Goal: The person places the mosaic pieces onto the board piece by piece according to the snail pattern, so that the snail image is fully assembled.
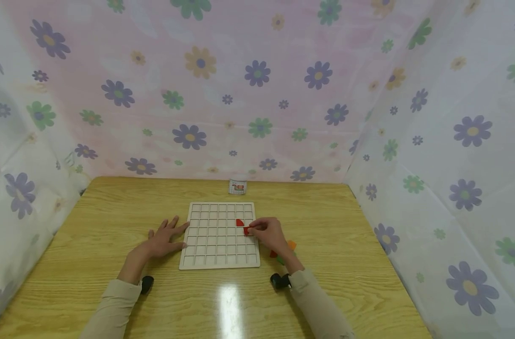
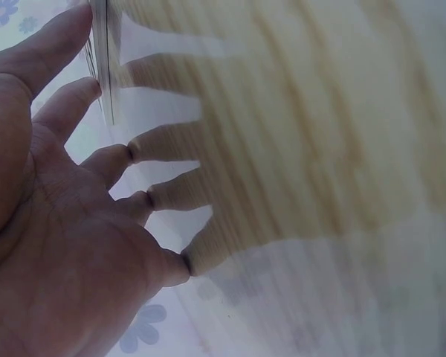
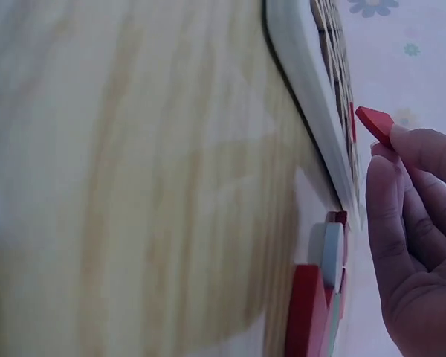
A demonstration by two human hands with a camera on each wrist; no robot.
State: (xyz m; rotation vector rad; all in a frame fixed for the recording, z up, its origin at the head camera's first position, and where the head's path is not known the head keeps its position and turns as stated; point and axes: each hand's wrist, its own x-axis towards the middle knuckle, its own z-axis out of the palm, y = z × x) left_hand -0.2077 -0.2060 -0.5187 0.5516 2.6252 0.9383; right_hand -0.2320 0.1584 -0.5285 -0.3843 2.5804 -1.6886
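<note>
Red shows at the tips of my right hand [image 1: 272, 234]: thumb and fingers pinch a small red piece [image 1: 246, 231], which juts out leftward past them. I judge I am at the placing step, and the next move calls for squaring this piece to a cell, lowering it flat and letting go. It sits over the right part of the grid board [image 1: 212, 239], seemingly just above the surface, though I cannot tell whether an edge touches. Just beyond it, slightly left, a red quarter-round piece [image 1: 239, 222] lies on the board. My left hand [image 1: 161, 240] holds nothing; its fingers are spread, with thumb and forefinger against the board's left edge. Right of the board, partly hidden by my right wrist, loose coloured pieces [image 1: 291, 245] lie on the table [image 1: 113, 226]. Farther off, a small picture card [image 1: 238, 187] rests at the far edge.
</note>
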